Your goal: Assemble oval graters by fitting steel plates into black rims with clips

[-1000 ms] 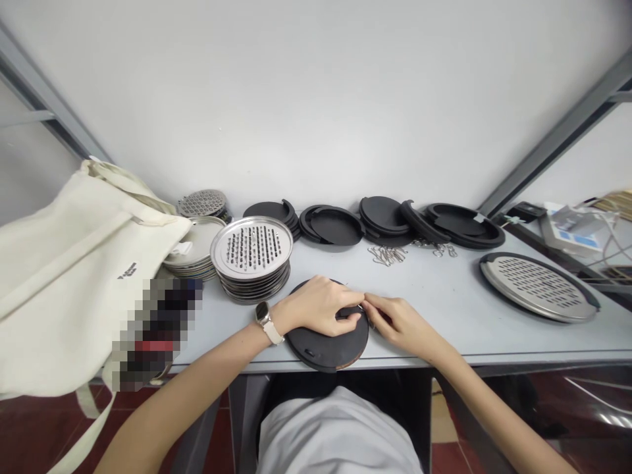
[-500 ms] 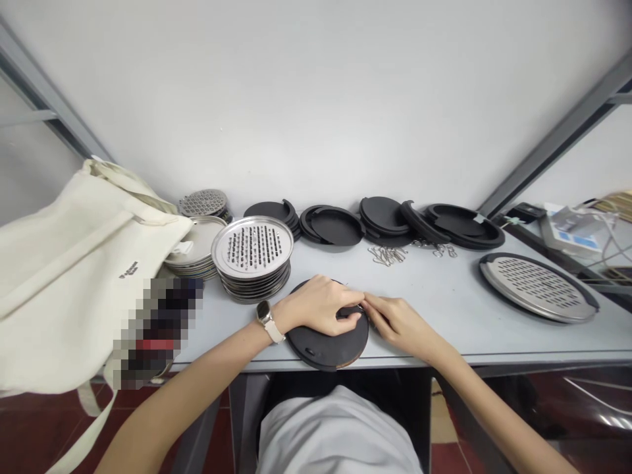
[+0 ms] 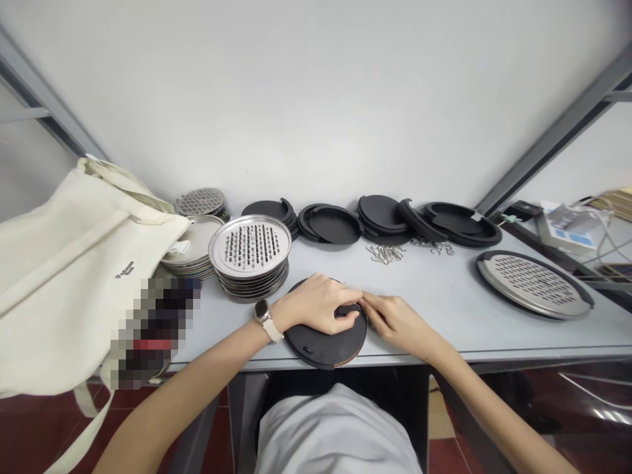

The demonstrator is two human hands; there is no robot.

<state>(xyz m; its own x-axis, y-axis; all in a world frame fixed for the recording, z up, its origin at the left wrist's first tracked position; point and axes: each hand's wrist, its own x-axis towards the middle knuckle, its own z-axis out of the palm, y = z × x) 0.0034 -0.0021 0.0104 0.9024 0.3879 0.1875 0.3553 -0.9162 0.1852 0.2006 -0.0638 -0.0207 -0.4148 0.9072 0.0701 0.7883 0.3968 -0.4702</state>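
Several hooks [image 3: 384, 253] beyond black disc [image 3: 328, 345], metal plate stack [image 3: 251, 247] leftward (cream bag [image 3: 83, 270] beside).

Blk disc [image 3: 328, 345]: partly hid under L hand [image 3: 320, 304]. R hand [image 3: 397, 320] grip, at disc's R edge: too sm. to tell. Bag [image 3: 64, 283], far L of disc: cut off. Pixelated patch [image 3: 153, 332] btwn: unclear.

Bag [image 3: 79, 276]: cream, at far left, strap [image 3: 81, 434] hanging
Wall [image 3: 296, 99]: pale, behind everything
Posts [image 3: 557, 138]: grey, slanting, one each side
Device [image 3: 563, 230]: white and blue, at far right
Floor [image 3: 39, 428]: dark red tiles
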